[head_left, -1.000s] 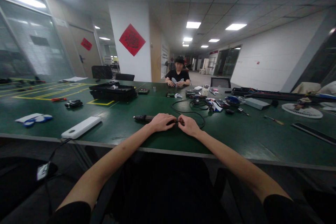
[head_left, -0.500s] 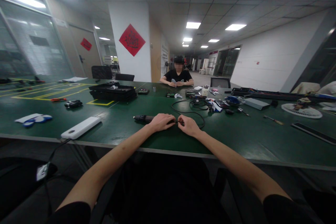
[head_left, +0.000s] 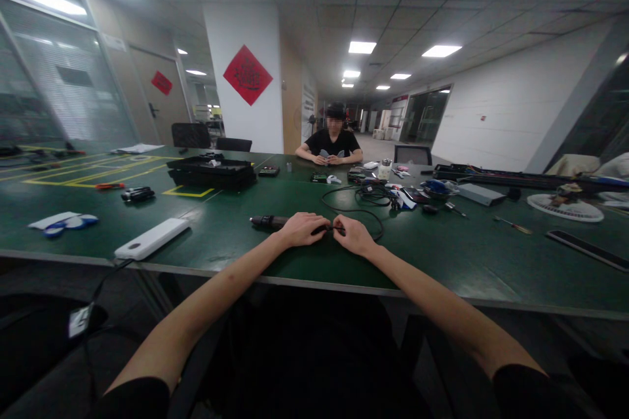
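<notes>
A dark, cylindrical electric screwdriver [head_left: 268, 222] lies on the green table, its metal tip pointing left. My left hand [head_left: 303, 229] is wrapped over its body from above and hides much of it. Close beside it, my right hand [head_left: 352, 234] pinches the black cable [head_left: 376, 216] at the tool's rear end. The fingertips cover the spot where cable and tool meet, so I cannot tell how they join. From there the cable loops away across the table towards a coil.
A white power strip [head_left: 152, 239] lies left near the front edge. Black trays [head_left: 211, 173] stand farther back. Right of centre are a coiled cable [head_left: 376, 193], a screwdriver [head_left: 512, 224] and a white round grille [head_left: 565, 208]. Another person [head_left: 331, 144] sits opposite, hands on the table.
Almost nothing differs. Both my hands keep their places on the electric screwdriver and the cable; the person opposite has shifted the arms slightly.
</notes>
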Tool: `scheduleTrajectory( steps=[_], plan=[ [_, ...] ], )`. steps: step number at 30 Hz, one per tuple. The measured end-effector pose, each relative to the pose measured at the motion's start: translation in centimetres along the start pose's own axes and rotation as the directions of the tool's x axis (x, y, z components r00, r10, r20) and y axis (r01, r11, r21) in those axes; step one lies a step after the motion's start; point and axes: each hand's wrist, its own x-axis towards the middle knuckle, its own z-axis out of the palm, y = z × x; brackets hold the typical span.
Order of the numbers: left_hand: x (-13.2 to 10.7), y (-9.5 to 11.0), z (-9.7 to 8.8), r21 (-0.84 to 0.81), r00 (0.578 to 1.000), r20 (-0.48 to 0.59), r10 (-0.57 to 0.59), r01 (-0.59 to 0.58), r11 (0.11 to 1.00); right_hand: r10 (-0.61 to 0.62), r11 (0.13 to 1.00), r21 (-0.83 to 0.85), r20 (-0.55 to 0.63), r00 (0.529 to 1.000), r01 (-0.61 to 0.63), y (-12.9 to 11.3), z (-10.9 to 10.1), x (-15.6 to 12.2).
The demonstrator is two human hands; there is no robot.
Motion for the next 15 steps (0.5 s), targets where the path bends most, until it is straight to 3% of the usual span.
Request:
scheduleTrajectory(
  steps=[15],
  plan=[
    [-0.01, 0.02, -0.01, -0.016, 0.999, -0.032, -0.014, 0.014, 1.0, -0.001, 1.0, 0.003, -0.001, 1.0, 0.001, -0.03, -0.04, -0.06]
  ],
)
